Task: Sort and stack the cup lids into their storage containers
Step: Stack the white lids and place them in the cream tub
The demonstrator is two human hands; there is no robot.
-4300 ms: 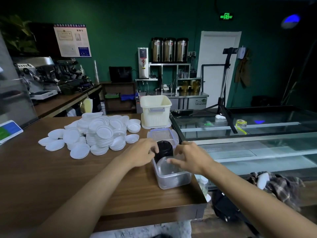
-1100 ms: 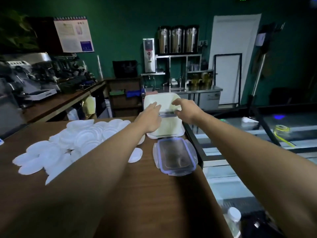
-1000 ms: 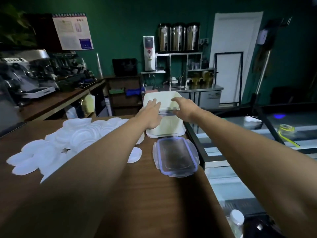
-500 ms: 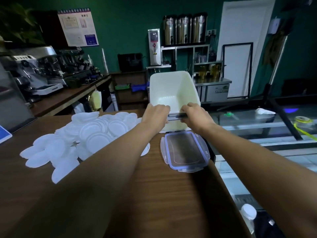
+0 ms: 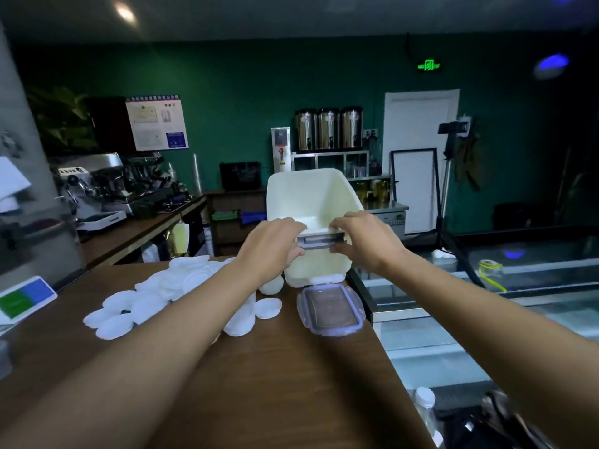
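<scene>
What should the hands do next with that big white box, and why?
Probably pull the white box closer and set it upright on the table beside the white lids. The left hand and right hand grip its near rim; it tips toward the person and its visible inside looks empty. The clear snap lid lies flat before it, so steer around that.

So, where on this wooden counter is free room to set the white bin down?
The widest bare wood is the near part of the counter, bordered by the pile of white cup lids and the clear container lid. A smaller patch lies between that pile and the blue-green card. Beneath the tilted white bin it is crowded.
</scene>
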